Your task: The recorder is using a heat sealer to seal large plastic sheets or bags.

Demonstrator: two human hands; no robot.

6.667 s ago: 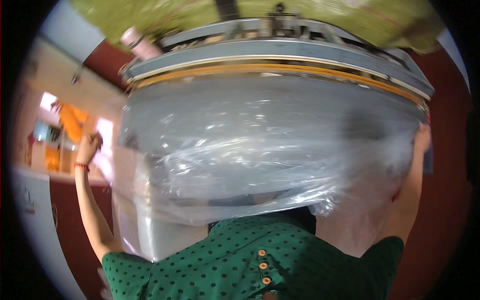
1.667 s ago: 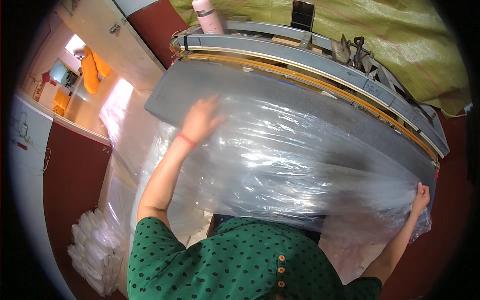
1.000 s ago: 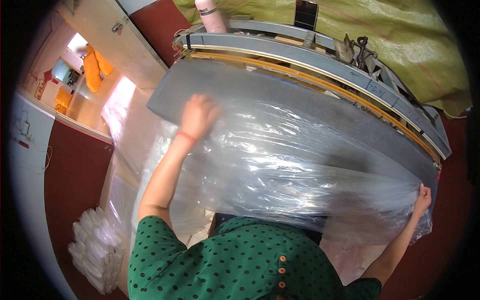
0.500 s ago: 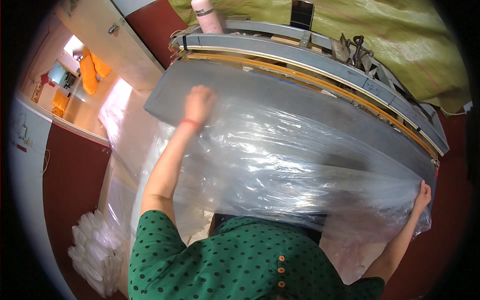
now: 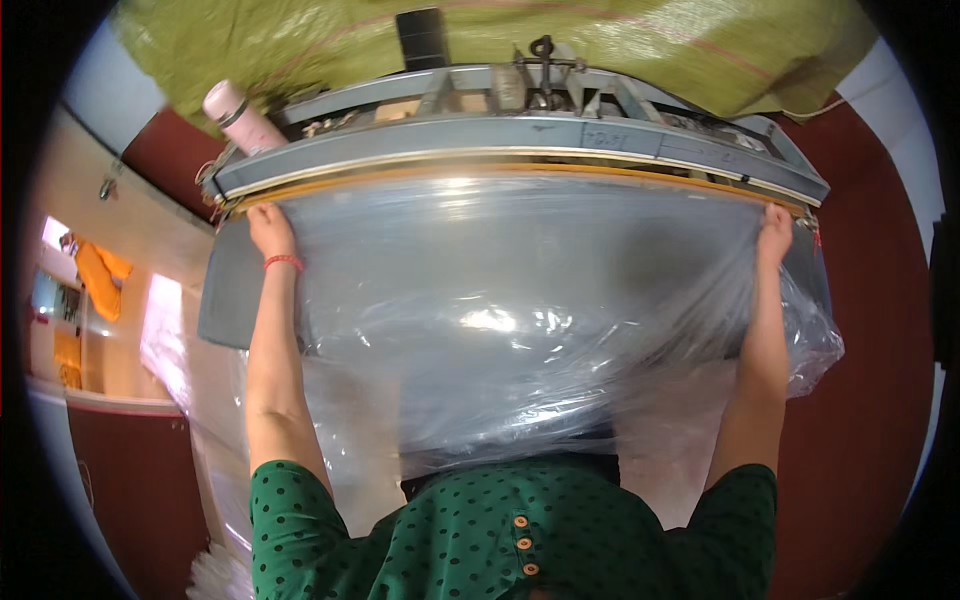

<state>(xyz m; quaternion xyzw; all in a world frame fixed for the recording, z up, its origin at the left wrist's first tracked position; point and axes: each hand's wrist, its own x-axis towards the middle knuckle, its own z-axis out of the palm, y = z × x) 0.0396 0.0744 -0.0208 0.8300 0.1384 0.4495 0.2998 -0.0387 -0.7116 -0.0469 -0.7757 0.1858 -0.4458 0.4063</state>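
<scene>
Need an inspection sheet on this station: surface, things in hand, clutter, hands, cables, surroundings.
Surface: grey work surface, mostly under the sheet, bare at its left end.
Things in hand: clear plastic sheet, wrinkled, hanging over the near edge.
Clutter: pink bottle by the left end of the grey metal bar; dark flat slab beyond the bar.
Hands: left hand and right hand both closed on the sheet near its far corners.
Cables: none clearly identifiable.
Surroundings: yellow-green tarpaulin beyond; door and doorway at left.

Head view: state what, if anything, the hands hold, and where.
The left hand and right hand grip a wide, clear plastic sheet by its far edge, toward opposite sides.
</scene>
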